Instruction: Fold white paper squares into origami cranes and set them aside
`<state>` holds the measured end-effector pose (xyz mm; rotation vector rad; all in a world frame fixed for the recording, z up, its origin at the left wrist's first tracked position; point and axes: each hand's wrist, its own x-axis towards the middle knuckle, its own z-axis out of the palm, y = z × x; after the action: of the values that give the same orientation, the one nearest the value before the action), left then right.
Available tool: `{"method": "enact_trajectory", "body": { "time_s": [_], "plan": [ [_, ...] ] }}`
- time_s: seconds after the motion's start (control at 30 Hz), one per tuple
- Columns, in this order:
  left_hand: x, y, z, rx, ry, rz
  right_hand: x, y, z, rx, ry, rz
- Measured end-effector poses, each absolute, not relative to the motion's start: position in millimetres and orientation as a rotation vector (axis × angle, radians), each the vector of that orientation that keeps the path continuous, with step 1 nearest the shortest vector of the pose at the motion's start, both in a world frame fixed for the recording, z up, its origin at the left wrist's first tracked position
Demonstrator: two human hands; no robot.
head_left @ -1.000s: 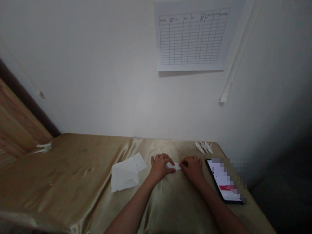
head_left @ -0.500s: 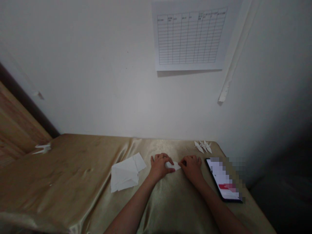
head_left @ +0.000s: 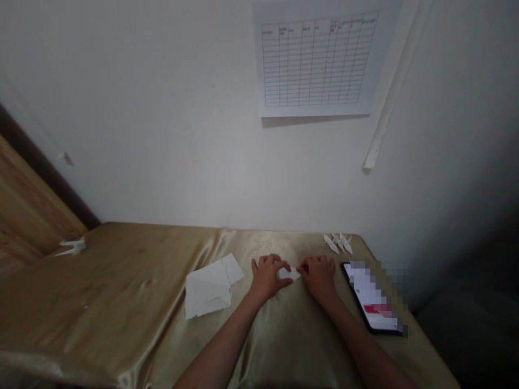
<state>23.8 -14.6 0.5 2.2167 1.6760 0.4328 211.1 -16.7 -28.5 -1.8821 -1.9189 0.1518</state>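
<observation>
A small folded piece of white paper (head_left: 289, 274) lies on the gold satin cloth of the table (head_left: 121, 281), pinched from both sides. My left hand (head_left: 266, 277) curls its fingers over the paper's left end. My right hand (head_left: 319, 275) presses closed fingers on its right tip. Most of the paper is hidden under the fingers.
A loose stack of white paper sheets (head_left: 210, 287) lies left of my hands. Several small folded paper shapes (head_left: 338, 243) sit by the wall at the back right. A lit phone (head_left: 373, 298) lies to the right. A grid chart (head_left: 318, 60) hangs on the wall. A wooden panel (head_left: 28, 216) stands at the left.
My right hand has slid a little to the left, closer to my left hand, so less of the folded paper shows between them.
</observation>
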Motion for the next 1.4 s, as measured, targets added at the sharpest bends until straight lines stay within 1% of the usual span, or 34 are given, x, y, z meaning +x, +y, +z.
{"method": "enact_trajectory", "body": {
  "time_s": [0.3,0.53,0.77,1.07,1.4],
  "plan": [
    [21.8,-16.1,-1.4,2.245,1.633,0.429,211.3,-17.4,-26.9,-1.885,-1.920,0.105],
    [25.0,-19.4,1.3,2.297,1.715,0.444,220.9,-18.3,-33.7,-1.791,-1.909,0.140],
    [27.5,-19.6,-2.3,2.328,1.725,0.459,219.9,-25.7,-24.0,-1.719,-1.989,0.131],
    [26.5,-20.6,-6.2,2.376,1.701,0.435,217.1,-23.3,-25.1,-1.766,-2.030,0.013],
    [26.0,-19.4,-6.1,2.356,1.683,0.471,224.2,-17.2,-20.0,-1.833,-1.969,0.094]
  ]
}}
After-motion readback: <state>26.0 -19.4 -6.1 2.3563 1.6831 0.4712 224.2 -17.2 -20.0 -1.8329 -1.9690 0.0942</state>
